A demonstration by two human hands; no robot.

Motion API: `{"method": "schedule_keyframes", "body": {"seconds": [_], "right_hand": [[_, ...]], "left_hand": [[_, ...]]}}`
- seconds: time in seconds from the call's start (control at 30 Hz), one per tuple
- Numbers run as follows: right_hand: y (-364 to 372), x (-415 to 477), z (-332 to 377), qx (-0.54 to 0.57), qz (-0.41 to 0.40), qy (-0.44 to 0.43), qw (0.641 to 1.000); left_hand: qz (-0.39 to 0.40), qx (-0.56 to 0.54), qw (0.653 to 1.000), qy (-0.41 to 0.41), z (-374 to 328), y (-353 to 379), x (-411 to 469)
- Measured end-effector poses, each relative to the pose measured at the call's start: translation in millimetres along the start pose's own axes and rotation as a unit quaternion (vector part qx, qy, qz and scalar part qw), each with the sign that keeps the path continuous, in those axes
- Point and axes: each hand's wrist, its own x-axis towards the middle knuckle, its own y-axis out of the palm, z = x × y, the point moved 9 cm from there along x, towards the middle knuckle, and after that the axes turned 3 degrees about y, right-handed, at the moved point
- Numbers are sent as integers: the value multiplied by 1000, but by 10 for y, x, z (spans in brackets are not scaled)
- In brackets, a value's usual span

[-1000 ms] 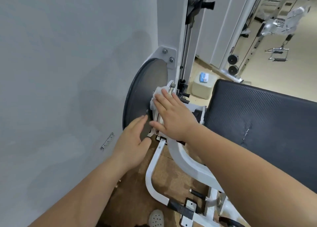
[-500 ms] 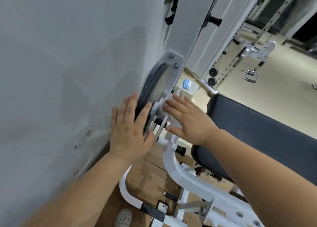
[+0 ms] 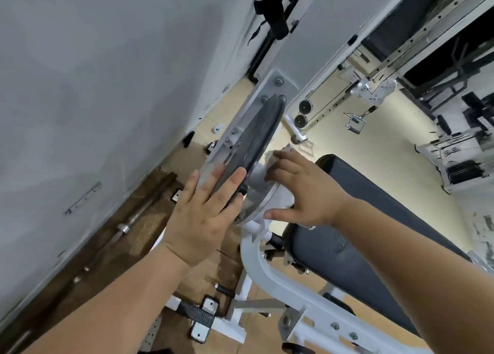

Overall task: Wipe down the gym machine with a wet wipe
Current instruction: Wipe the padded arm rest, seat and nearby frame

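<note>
The gym machine has a white frame point(image 3: 270, 273), a dark round disc point(image 3: 256, 139) bolted to a white upright, and a black padded seat point(image 3: 355, 214). My left hand point(image 3: 205, 212) lies flat and open against the disc's left face, fingers spread. My right hand point(image 3: 307, 190) presses a crumpled white wet wipe point(image 3: 275, 156) against the metal hub on the disc's right side. The wipe shows above the fingertips and under the palm; the rest is hidden by the hand.
A grey wall point(image 3: 93, 86) runs close on the left. A steel barbell point(image 3: 125, 228) lies on the brown floor along the wall. Black straps point(image 3: 278, 14) hang from the upright. Cable pulleys point(image 3: 302, 113) and other machines point(image 3: 459, 150) stand on the beige floor behind.
The view has swung over the disc so its edge now faces me. My left hand slid further up the disc's left face. My right hand with the wipe moved around the hub.
</note>
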Motion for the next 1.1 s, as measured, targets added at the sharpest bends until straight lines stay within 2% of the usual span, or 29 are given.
{"method": "schedule_keyframes", "body": {"seconds": [0.17, 0.3, 0.4, 0.6, 0.67, 0.73, 0.83, 0.93, 1.0, 1.1], "right_hand": [[118, -89, 185, -71, 48, -58, 995], [-12, 93, -123, -125, 77, 0, 989], [3, 79, -46, -163, 87, 20, 983], [511, -268, 737, -219, 116, -85, 965], [696, -303, 851, -254, 138, -98, 952], [668, -262, 814, -271, 125, -103, 949], [235, -96, 365, -260, 43, -37, 964], [-83, 7, -139, -180, 15, 44, 983], [-80, 37, -178, -133, 20, 58, 989], [97, -33, 138, -151, 27, 49, 987]], "left_hand": [[-10, -20, 1000, 10, 16, 19, -14], [1, -26, 1000, 9, 19, 26, -13], [11, -36, 999, 7, 26, 24, 2], [25, -46, 999, 1, 36, 45, -1], [30, -50, 998, 3, 42, 50, -4], [34, -50, 998, 3, 43, 47, -1], [41, -45, 998, -2, 44, 50, -3], [57, -40, 998, -8, 48, 69, -4], [65, -37, 997, -9, 48, 75, -6], [68, -43, 997, -7, 40, 68, -7]]}}
